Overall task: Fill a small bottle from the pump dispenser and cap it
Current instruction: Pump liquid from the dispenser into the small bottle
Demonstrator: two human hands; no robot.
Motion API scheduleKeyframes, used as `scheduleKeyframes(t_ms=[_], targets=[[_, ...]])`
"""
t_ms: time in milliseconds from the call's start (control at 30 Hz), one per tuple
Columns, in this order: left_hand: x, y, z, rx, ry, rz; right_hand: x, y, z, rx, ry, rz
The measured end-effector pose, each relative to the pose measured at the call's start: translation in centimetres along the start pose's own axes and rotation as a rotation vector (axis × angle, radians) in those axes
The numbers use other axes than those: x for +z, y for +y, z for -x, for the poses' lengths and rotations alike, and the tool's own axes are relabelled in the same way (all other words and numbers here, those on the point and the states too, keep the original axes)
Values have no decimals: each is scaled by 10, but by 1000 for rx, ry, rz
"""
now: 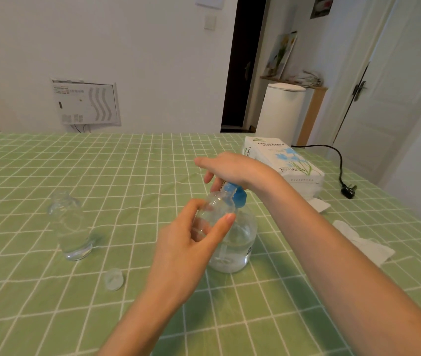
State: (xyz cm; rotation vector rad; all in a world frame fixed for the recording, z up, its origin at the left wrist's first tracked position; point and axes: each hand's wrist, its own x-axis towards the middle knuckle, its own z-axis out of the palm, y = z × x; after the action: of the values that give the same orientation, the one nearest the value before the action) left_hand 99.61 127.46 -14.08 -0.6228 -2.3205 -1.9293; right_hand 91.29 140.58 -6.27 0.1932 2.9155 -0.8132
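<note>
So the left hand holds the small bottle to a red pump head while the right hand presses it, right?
Not quite: the head view shows the pump head is blue. The left hand does hold the small bottle to it while the right hand presses.

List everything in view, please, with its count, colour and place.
small bottle: one, clear, held at the pump's spout
pump dispenser: one, clear with blue head, table centre
second bottle: one, clear, standing at left
cap: one, clear, on the cloth front left
tissue box: one, white with blue flowers, far right
loose tissues: two, white, right side
power cord: one, black, far right
tablecloth: one, green checked, over the table
left hand: grips the small bottle
right hand: presses on the pump head
</note>
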Motion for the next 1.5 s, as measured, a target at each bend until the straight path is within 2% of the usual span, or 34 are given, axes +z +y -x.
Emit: scheduleKeyframes(t_ms=[400, 700, 1500], targets=[[-1, -1, -3, 25, 31, -25, -3, -2, 1, -45, 48, -34], [-1, 0, -3, 21, 42, -23, -5, -5, 0, 7, -2, 61], [1, -1, -2, 30, 25, -16, -1, 0, -1, 35, -31, -8]])
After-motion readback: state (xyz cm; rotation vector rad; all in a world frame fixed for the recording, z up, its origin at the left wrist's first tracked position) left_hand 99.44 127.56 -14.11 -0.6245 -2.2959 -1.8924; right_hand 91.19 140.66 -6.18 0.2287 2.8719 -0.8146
